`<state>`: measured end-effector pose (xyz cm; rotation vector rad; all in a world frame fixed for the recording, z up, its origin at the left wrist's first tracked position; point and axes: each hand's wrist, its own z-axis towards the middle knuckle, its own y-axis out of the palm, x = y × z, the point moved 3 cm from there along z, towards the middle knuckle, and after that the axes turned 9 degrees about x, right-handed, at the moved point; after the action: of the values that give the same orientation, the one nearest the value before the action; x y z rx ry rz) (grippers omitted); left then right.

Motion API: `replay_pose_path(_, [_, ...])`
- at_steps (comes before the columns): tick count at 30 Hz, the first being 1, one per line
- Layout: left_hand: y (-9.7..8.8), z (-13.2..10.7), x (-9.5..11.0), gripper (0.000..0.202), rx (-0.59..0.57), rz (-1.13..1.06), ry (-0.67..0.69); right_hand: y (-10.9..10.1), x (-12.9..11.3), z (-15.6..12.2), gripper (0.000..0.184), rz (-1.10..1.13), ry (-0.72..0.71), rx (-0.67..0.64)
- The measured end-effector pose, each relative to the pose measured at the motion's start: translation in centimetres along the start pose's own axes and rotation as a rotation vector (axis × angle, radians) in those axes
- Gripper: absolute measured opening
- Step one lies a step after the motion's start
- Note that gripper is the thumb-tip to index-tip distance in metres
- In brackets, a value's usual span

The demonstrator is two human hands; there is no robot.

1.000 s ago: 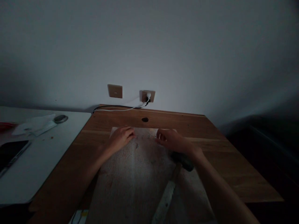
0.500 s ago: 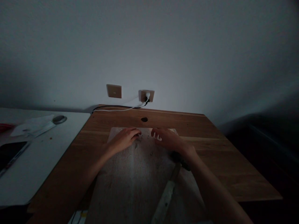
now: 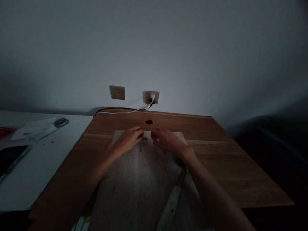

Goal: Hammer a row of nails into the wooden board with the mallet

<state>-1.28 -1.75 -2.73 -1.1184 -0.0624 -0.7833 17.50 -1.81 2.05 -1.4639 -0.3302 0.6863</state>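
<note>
Scuffed board [image 3: 132,186] on wooden desk [image 3: 231,166], dim wall [image 3: 173,48] behind.

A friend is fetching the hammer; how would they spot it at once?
Against the wall, a brown wooden table bears a greyish board. The hammer slants across the board's right half, its dark head mostly hidden by the right forearm. Its long handle, pale toward the near end, sets it apart from the tiny bit near the left hand.

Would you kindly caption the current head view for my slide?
Left hand and right hand over a board, a hammer lying on it.
</note>
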Motion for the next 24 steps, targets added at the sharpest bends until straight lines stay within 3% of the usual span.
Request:
replay_pose_path(3, [-0.3, -0.4, 0.1, 0.018, 0.043, -0.123, -0.023, -0.5, 0.3, -0.4, 0.027, 0.07, -0.061, -0.038])
replay_pose_path(6, [-0.6, -1.2, 0.7, 0.018, -0.025, -0.219, 0.012, 0.4, 0.1, 0.2, 0.02, 0.053, -0.046, -0.033])
replay_pose_path(10, [-1.7, -2.7, 1.1, 0.02, -0.018, -0.214, -0.007, 2.1, -1.1, 1.5, 0.03, -0.057, 0.021, -0.007])
replay_pose_path(13, [-2.6, -4.1, 1.2, 0.018, 0.0, -0.165, -0.043, 2.6, -2.0, 2.0, 0.024, -0.092, -0.017, -0.038])
replay_pose_path(20, [-3.6, -8.4, 2.8, 0.017, -0.01, -0.003, -0.051, 0.5, -1.2, 1.4, 0.024, 0.019, -0.114, -0.013])
replay_pose_path(24, [-4.5, -12.4, 4.2, 0.022, 0.031, 0.059, -0.05, -0.8, -0.6, -1.9, 0.027, 0.127, -0.144, 0.027])
